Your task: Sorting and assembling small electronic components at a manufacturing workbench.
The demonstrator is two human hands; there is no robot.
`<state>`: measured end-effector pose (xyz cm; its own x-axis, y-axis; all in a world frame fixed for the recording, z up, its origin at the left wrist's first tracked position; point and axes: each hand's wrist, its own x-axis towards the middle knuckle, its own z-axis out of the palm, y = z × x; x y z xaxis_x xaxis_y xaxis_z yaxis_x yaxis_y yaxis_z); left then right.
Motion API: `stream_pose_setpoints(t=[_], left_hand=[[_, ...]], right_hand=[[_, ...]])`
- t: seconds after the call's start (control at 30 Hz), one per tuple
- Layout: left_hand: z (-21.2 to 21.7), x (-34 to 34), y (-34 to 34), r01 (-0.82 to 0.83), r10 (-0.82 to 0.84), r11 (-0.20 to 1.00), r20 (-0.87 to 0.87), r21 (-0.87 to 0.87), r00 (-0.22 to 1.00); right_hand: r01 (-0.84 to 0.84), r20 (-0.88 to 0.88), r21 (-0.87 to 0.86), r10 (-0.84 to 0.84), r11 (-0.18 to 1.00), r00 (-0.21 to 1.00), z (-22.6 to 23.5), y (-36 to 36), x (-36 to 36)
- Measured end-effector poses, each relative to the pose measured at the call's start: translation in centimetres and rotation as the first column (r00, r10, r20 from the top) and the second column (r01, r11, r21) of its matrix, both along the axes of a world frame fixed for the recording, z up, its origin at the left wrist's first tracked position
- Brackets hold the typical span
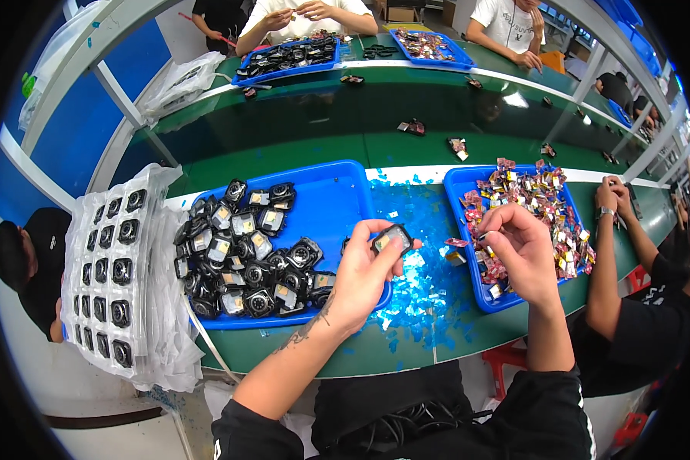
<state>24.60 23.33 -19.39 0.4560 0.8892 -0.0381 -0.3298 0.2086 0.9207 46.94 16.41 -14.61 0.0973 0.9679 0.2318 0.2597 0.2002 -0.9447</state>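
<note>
My left hand (358, 276) grips a small black smartwatch case (392, 239) between thumb and fingers, over the right edge of a blue tray (345, 184). In that tray lies a heap of similar black watch cases (245, 257), some showing round backs and others pale rectangular faces. My right hand (523, 257) is closed in a pinch over the front left of a second blue tray (487, 300). A tiny dark spot shows at its thumb tip, too small to name. Small reddish, white and yellow parts (533, 207) fill this second tray.
Shiny blue film scraps (414, 295) litter the green table between the trays. Stacked clear plastic trays of watch cases (103, 268) stand at the left. Beyond runs a dark green conveyor belt (322, 123) with scattered parts. Co-workers sit opposite, and another's hands (615, 198) are at the right.
</note>
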Motion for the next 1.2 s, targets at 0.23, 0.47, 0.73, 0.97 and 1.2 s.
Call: stream_pose_setpoints(t=[0.23,0.47,0.73,0.97,1.2], left_hand=[[0.3,-0.2,-0.1,0.031,-0.030,0.999,-0.040,0.026,0.999],[-0.4,0.2,-0.2,-0.100,0.092,0.984,0.056,0.146,0.994],[0.8,-0.3,-0.5,0.098,-0.089,0.990,0.094,-0.100,0.992],[0.1,-0.6,-1.0,0.133,0.036,0.827,-0.288,0.547,0.957],[-0.6,-0.6,-1.0,0.092,0.050,0.873,-0.275,0.478,0.960]], right_hand=[[-0.021,-0.156,-0.034,0.015,0.999,0.988,-0.6,-0.5,-1.6],[-0.048,-0.207,-0.044,0.038,0.998,0.978,-1.6,-1.1,-2.6],[-0.096,-0.201,-0.079,0.079,0.992,0.976,-1.9,-0.7,-4.3],[-0.100,-0.147,-0.058,0.091,0.993,0.985,-2.1,0.2,-4.9],[0.026,0.427,0.274,-0.145,0.961,0.893,-1.9,-0.1,-6.5]])
